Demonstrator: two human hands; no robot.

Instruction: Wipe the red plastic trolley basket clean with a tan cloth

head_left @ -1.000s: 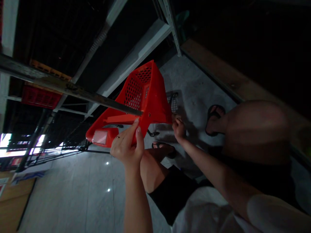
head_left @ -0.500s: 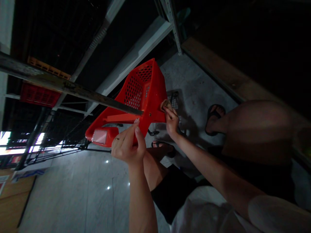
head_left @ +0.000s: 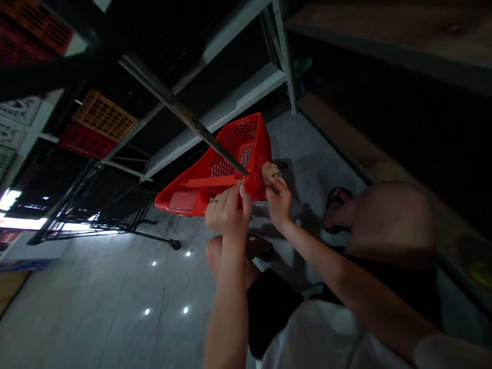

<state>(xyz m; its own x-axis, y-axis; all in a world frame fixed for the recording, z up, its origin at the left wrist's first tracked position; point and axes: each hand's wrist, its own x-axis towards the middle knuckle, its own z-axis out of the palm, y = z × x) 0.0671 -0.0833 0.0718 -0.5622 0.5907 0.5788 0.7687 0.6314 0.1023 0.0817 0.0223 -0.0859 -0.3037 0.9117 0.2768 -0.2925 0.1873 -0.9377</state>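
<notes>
A red plastic shopping basket with perforated walls is tilted in front of me. My left hand is closed around its near edge, thumb on top, close to where a worn metal bar meets the basket. That bar slants up to the left toward the camera. Pinched in my right hand is a crumpled beige cloth, pressed against the basket's right outer side. A pale label panel shows on the basket's left end.
Grey metal shelving stands behind the basket. Orange and red crates are at upper left, above a black wire cart. My sandalled foot rests on the grey concrete floor. A wooden ledge runs along the right.
The view has shifted, with the basket appearing further right and lower. My left hand still grips its edge, closer to my right hand. The cloth sits slightly higher relative to the right fingers.
</notes>
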